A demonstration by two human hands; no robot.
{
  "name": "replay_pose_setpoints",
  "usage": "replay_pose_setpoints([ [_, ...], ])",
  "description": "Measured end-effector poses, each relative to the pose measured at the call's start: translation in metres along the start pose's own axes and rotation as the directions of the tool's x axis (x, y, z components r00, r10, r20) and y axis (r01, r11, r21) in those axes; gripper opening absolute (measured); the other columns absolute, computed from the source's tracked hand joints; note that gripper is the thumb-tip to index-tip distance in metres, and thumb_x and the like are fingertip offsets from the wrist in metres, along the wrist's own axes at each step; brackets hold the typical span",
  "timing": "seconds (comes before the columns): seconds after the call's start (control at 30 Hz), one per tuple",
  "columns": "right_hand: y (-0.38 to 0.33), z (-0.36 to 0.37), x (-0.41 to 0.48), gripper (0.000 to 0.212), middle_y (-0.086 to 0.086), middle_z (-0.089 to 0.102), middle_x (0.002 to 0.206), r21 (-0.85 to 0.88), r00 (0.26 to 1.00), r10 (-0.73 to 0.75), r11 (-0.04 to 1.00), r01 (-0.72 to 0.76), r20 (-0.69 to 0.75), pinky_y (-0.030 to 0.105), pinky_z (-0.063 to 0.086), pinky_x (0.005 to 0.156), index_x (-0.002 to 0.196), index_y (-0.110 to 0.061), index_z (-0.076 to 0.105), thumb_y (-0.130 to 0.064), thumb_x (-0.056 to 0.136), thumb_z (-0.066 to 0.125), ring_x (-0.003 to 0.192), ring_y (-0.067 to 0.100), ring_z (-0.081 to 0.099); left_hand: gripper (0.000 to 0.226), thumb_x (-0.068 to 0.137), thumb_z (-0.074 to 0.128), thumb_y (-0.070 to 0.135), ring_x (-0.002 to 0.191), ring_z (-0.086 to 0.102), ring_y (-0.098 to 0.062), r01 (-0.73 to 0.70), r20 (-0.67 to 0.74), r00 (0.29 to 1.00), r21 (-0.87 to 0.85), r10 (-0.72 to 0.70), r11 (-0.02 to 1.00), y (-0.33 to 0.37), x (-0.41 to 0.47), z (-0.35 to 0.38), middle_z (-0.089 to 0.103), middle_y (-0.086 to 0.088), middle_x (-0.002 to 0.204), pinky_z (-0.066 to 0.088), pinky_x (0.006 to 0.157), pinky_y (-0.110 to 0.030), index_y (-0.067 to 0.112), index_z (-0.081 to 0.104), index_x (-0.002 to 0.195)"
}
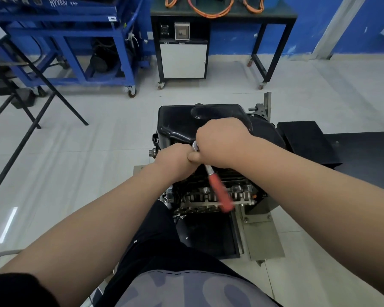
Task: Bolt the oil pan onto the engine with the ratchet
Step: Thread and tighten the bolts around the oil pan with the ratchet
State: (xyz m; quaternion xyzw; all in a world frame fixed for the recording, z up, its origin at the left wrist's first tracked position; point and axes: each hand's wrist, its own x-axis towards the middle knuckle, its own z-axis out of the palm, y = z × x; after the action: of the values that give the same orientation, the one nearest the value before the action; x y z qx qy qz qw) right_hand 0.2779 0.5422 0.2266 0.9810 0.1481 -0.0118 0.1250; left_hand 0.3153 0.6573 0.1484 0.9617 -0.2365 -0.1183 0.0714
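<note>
Right hand [224, 142] grips the red-handled chrome ratchet [218, 187] at its head, handle poking out below the grip. Left hand [175, 160] curls alongside, can't tell around what.

One wide-angle head-worn view looks forward and down. The black metal engine [264, 136] sits close below, a blue painted wall [319, 29] far ahead.

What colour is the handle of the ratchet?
Red; the ratchet shows it best, slightly blurred, in the head view.
</note>
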Motion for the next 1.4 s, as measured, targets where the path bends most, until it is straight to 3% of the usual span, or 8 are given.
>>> replay_pose_setpoints([
  [0.17,0.019,-0.004,0.004,0.022,0.002,0.053,0.106,-0.125,0.957,-0.277,0.956,0.266,-0.084,0.034,0.037,0.075,0.106,-0.019,0.058,-0.028,0.086,0.055,0.101,0.023,0.049,0.024,0.091,0.037,0.031,0.067,0.043,-0.021,-0.084,-0.037,0.996,-0.003,0.084,0.996,0.003,0.004,-0.003,0.043,0.002,0.069,0.033,0.058,-0.029,0.016,0.045,0.075],
  [0.3,0.016,0.001,-0.001,0.037,-0.001,0.054,0.076,-0.094,0.984,-0.153,0.985,0.145,-0.089,0.031,0.031,0.062,0.070,-0.022,0.052,-0.055,0.087,0.044,0.068,0.021,0.048,0.030,0.086,0.033,0.029,0.056,0.045,-0.018,-0.062,-0.057,0.996,0.030,0.064,0.998,0.004,0.002,0.000,0.045,0.004,0.058,0.025,0.046,-0.025,0.019,0.039,0.059],
  [0.43,0.005,0.006,-0.005,0.058,-0.002,0.037,0.057,0.063,0.999,0.046,0.997,-0.044,-0.025,0.025,0.024,0.046,0.055,-0.020,0.039,-0.069,0.084,0.035,0.049,0.014,0.036,0.016,0.084,0.040,0.018,0.060,0.049,-0.016,-0.022,0.001,1.000,0.040,0.022,0.999,0.003,0.001,-0.001,0.056,0.003,0.073,0.029,0.046,-0.025,0.017,0.053,0.074],
  [0.67,0.011,-0.001,-0.001,0.023,0.003,0.050,0.108,-0.104,0.955,-0.287,0.955,0.278,-0.080,0.032,0.029,0.069,0.107,-0.017,0.055,-0.025,0.086,0.056,0.099,0.023,0.048,0.029,0.083,0.021,0.032,0.059,0.042,-0.021,-0.160,-0.043,0.986,0.053,0.162,0.986,0.005,0.001,-0.004,0.038,0.008,0.057,0.025,0.048,-0.026,0.021,0.035,0.061],
  [0.9,0.000,0.004,-0.008,0.044,-0.004,0.041,0.061,-0.061,0.999,0.004,0.998,-0.007,-0.039,0.026,0.026,0.048,0.059,-0.017,0.042,-0.051,0.088,0.043,0.050,0.016,0.040,0.018,0.077,0.040,0.019,0.054,0.043,-0.013,-0.005,-0.049,0.999,-0.027,0.003,1.000,0.000,0.005,0.004,0.048,0.006,0.061,0.026,0.045,-0.024,0.023,0.040,0.059],
  [1.1,0.020,0.002,-0.004,0.021,0.002,0.051,0.107,-0.109,0.968,-0.237,0.968,0.228,-0.078,0.033,0.031,0.067,0.106,-0.018,0.056,-0.027,0.086,0.056,0.097,0.022,0.048,0.028,0.083,0.033,0.036,0.060,0.054,-0.020,-0.079,-0.120,0.990,-0.029,0.075,0.996,0.008,0.012,0.004,0.045,0.006,0.056,0.025,0.045,-0.024,0.022,0.039,0.059],
  [1.23,0.013,0.002,-0.006,0.025,0.000,0.053,0.086,-0.117,0.976,-0.183,0.979,0.169,-0.115,0.031,0.032,0.061,0.086,-0.020,0.059,-0.041,0.089,0.047,0.075,0.022,0.050,0.026,0.083,0.033,0.030,0.051,0.040,-0.012,0.037,-0.138,0.989,-0.061,-0.046,0.997,0.007,0.004,0.007,0.045,0.008,0.057,0.023,0.046,-0.023,0.024,0.038,0.058],
  [1.4,0.009,0.001,-0.003,0.041,-0.004,0.034,0.064,-0.103,0.993,-0.093,0.991,0.085,-0.074,0.025,0.019,0.046,0.057,-0.022,0.032,-0.046,0.088,0.046,0.055,0.018,0.043,0.025,0.086,0.033,0.031,0.055,0.043,-0.011,0.062,-0.097,0.993,-0.074,-0.069,0.995,0.007,0.000,0.008,0.048,0.007,0.063,0.025,0.047,-0.024,0.023,0.041,0.063],
])
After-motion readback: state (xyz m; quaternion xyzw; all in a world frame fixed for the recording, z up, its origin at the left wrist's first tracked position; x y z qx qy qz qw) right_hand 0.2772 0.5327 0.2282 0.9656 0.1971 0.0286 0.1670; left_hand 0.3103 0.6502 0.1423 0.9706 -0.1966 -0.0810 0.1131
